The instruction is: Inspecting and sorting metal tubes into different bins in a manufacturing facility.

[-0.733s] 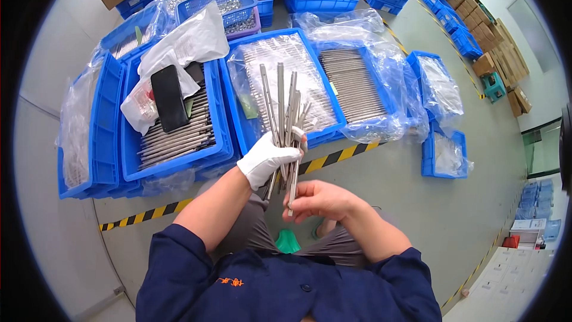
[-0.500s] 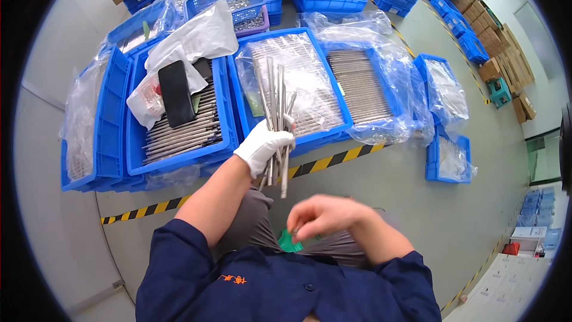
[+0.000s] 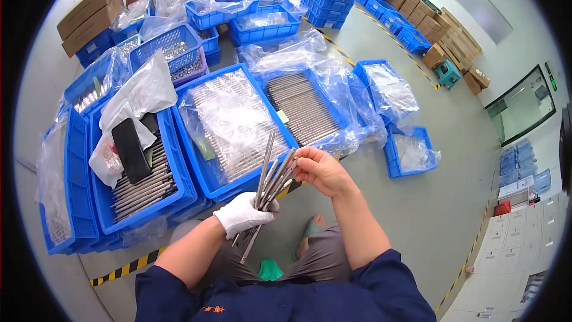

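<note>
My left hand (image 3: 243,214), in a white glove, is closed around a bundle of slender metal rods (image 3: 280,180). The rods fan upward at uneven heights, and their lower ends stick out beneath the glove above my lap. My bare right hand (image 3: 322,172) pinches at the upper end of one rod. Whether a small piece sits between its fingertips I cannot make out. Beyond my hands is a blue crate (image 3: 223,189) of similar rods under clear plastic. To its left, a black phone (image 3: 132,150) and white plastic bags rest on another crate's rods (image 3: 143,194).
More rods (image 3: 301,107) lie in a plastic-lined crate at right. Small metal parts fill a blue basket (image 3: 158,53) farther back. Stacked crates (image 3: 330,0) and cardboard boxes (image 3: 89,15) stand beyond. Black-and-yellow tape (image 3: 131,267) marks the floor; a green object (image 3: 270,270) shows between my legs.
My right hand has risen from near my lap to the upper rod ends. The left hand with its bundle is lower and left in view. The whole view has shifted.
</note>
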`<act>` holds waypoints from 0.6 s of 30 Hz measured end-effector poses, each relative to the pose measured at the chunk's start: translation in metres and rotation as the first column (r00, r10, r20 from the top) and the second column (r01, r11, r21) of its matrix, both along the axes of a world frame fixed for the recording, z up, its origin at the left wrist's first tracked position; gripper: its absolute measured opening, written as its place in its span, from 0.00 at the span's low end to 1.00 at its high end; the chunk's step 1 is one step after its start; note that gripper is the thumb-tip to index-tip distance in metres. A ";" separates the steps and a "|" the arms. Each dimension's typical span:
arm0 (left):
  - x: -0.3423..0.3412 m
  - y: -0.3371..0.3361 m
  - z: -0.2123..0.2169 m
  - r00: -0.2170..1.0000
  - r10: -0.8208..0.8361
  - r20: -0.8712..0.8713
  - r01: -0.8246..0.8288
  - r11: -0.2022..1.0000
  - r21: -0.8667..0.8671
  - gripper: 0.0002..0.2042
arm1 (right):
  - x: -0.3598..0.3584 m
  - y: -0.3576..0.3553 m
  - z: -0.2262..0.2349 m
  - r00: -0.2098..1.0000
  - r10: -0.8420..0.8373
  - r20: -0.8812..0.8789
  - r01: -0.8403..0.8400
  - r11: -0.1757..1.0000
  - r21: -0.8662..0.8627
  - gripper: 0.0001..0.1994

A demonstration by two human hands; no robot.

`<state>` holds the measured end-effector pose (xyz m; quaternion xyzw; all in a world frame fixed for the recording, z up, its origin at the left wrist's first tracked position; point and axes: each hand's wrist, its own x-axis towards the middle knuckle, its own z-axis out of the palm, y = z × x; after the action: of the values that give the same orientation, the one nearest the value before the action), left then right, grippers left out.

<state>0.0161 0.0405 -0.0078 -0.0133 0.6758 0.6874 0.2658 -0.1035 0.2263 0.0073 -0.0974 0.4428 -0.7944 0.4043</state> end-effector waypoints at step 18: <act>-0.002 -0.001 -0.003 0.998 -0.024 0.063 0.028 0.998 -0.064 0.10 | 0.016 -0.005 0.008 0.986 0.160 -0.041 -0.133 0.913 0.386 0.07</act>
<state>0.0145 0.0399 -0.0111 -0.0347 0.6890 0.6611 0.2950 -0.0878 0.2213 0.0152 -0.0781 0.5947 -0.6562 0.4578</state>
